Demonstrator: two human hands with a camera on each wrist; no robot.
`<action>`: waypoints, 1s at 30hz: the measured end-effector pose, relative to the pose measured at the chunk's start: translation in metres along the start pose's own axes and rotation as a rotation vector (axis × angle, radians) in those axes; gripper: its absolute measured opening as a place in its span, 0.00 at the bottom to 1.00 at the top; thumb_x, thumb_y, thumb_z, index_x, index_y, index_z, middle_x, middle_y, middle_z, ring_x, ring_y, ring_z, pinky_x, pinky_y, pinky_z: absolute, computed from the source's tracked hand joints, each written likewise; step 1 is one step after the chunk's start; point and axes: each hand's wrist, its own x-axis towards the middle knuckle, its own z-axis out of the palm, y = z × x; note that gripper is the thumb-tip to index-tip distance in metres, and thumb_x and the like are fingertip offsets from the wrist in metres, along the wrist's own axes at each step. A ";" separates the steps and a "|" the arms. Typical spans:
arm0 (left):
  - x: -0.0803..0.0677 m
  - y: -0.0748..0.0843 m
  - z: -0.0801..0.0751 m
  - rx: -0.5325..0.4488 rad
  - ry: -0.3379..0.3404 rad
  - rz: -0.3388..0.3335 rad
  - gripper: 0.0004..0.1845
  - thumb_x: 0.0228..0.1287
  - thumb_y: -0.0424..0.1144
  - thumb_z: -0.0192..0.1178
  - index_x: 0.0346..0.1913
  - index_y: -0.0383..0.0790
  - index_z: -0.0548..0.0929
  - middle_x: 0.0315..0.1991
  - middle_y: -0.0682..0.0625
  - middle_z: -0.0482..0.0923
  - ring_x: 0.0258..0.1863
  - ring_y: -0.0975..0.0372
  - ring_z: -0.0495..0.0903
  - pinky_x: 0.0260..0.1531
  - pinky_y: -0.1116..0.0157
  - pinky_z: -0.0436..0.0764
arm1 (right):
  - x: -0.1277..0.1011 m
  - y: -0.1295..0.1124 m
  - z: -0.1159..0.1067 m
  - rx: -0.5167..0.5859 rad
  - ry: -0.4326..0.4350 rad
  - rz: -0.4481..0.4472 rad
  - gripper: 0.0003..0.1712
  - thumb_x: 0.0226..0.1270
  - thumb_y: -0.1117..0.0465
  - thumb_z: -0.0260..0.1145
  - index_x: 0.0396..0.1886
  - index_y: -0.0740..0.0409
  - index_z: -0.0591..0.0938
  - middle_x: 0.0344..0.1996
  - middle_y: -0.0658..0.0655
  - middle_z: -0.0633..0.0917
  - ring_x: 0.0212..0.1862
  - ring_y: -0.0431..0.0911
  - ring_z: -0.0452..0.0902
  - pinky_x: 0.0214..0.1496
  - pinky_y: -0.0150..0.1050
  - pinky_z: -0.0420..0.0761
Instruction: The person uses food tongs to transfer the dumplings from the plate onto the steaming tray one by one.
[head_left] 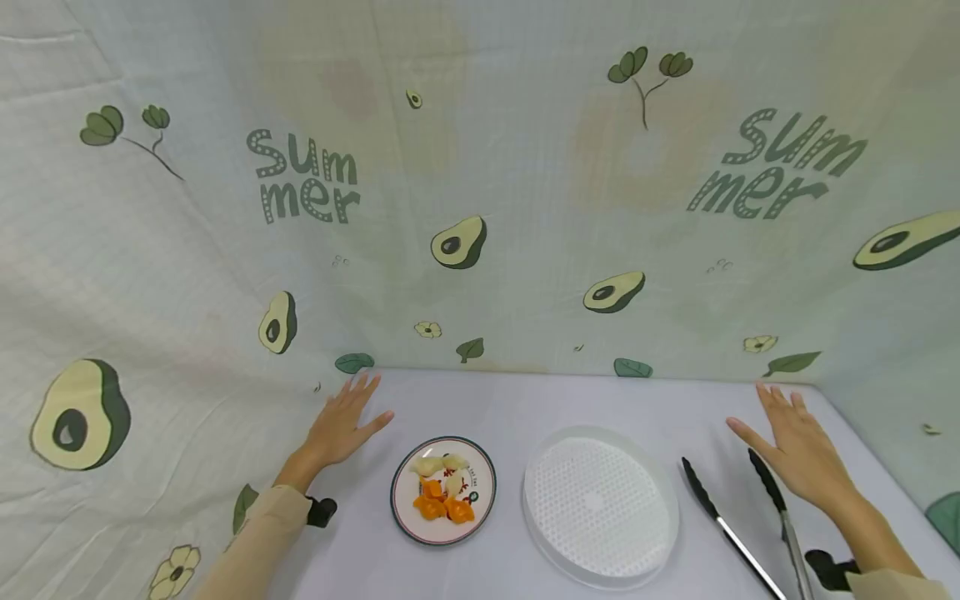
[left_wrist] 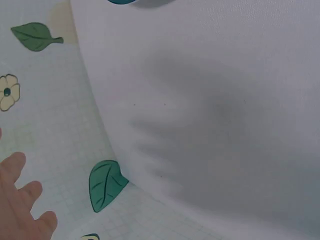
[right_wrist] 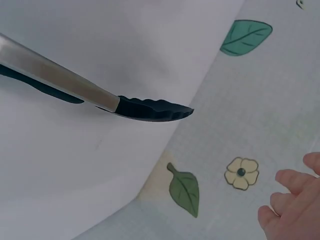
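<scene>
- Two bare hands reach forward over a pale tabletop [head_left: 510,408], well apart, one toward each side.
- The left hand [head_left: 336,427] has its fingers stretched out and its thumb spread wide, gripping nothing; the plate is the dish nearest it.
- The right hand [head_left: 806,446] is held the same way, fingers extended and grip unoccupied, near one tip of the tongs.
- That pair of tongs [head_left: 750,557] lies on the tabletop at the right, its metal arms spread apart and its black ends pointing away from the person; from the right wrist, one end shows a wavy edge.
- The round plate [head_left: 405,493], dark-rimmed and printed, sits nearer the left hand, carrying pale yellow pieces [head_left: 427,466] toward the back and orange pieces [head_left: 430,507] toward the front.
- Between plate and tongs I see a larger round white tray [head_left: 597,508] with a textured surface.
- Behind hangs a cloth [head_left: 525,167] printed with avocados and "summer".
</scene>
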 end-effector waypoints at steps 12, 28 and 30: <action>-0.008 -0.007 0.010 -0.122 -0.047 -0.046 0.45 0.71 0.64 0.50 0.80 0.41 0.53 0.77 0.35 0.50 0.73 0.35 0.49 0.64 0.32 0.48 | -0.026 0.002 0.001 0.054 0.039 0.028 0.48 0.78 0.48 0.55 0.76 0.77 0.43 0.68 0.87 0.51 0.68 0.83 0.31 0.68 0.66 0.26; -0.044 -0.029 0.037 -0.464 -0.134 -0.086 0.42 0.73 0.53 0.56 0.81 0.45 0.48 0.74 0.33 0.58 0.68 0.35 0.61 0.58 0.32 0.61 | -0.061 0.010 0.022 0.071 -0.070 0.200 0.57 0.74 0.43 0.58 0.72 0.83 0.40 0.51 0.92 0.64 0.50 0.83 0.60 0.46 0.75 0.60; -0.047 -0.027 0.042 -0.474 -0.138 -0.100 0.42 0.73 0.51 0.58 0.80 0.45 0.49 0.73 0.33 0.60 0.67 0.36 0.62 0.58 0.33 0.61 | -0.066 0.011 0.026 0.076 -0.079 0.214 0.57 0.74 0.43 0.58 0.71 0.85 0.40 0.48 0.91 0.67 0.48 0.82 0.62 0.45 0.74 0.62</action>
